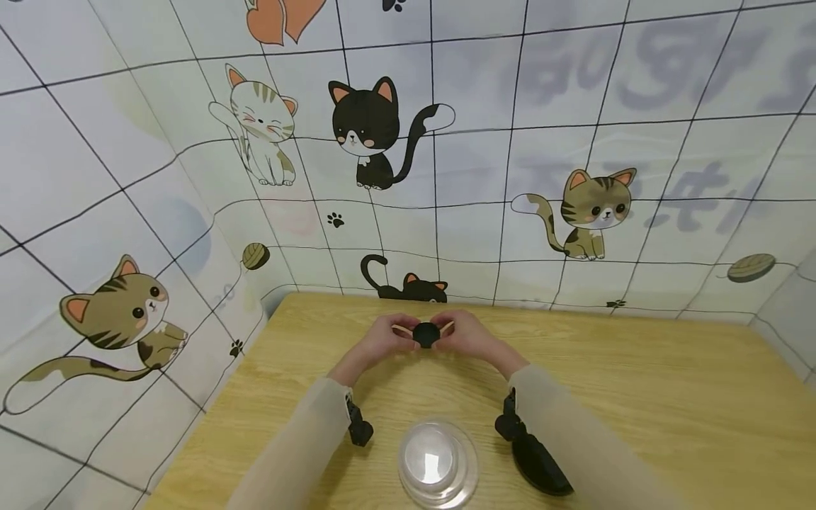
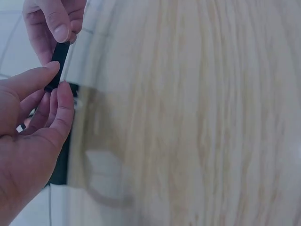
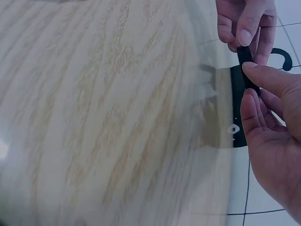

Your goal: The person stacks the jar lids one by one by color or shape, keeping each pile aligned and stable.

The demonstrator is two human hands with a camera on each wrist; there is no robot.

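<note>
A small flat black disc is held up between both hands near the far side of the table. My left hand pinches its left edge between thumb and fingers. Its right edge is pinched the same way by my right hand. In the left wrist view the disc shows edge-on as a thin black strip, with the left hand nearest the camera. The right wrist view also has the disc edge-on, pinched by the right hand.
On the wooden table, a clear, round, stepped plastic piece stands between the forearms. A black rounded object lies partly hidden under the right sleeve. Behind the table hangs a wall covering with printed cats.
</note>
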